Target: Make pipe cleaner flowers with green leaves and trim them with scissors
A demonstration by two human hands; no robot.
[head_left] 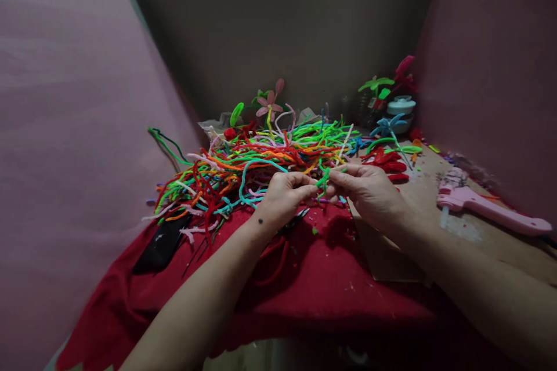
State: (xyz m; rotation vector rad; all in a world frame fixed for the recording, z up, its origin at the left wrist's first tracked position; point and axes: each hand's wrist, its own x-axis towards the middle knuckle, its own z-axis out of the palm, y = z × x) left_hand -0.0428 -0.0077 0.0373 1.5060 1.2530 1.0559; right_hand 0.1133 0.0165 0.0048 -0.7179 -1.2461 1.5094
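Between my two hands is a small bent piece of green pipe cleaner [322, 181], with short ends sticking up and down. My left hand [287, 191] pinches it from the left between thumb and forefinger. From the right, my right hand [363, 185] also grips it, with thumb and fingers pressed together. Just behind lies a big tangled heap of coloured pipe cleaners [261, 153] in green, red, orange, pink and blue. Under my left wrist lies a pair of red-handled scissors [278, 261], partly hidden by the arm.
A pink glue gun [491, 203] rests on a cardboard sheet [435, 185] at right. Red fuzzy pieces [387, 163], a blue pipe-cleaner flower [390, 124] and a lidded jar [401, 107] stand behind. A black phone-like object [160, 246] lies left on the red cloth [339, 290].
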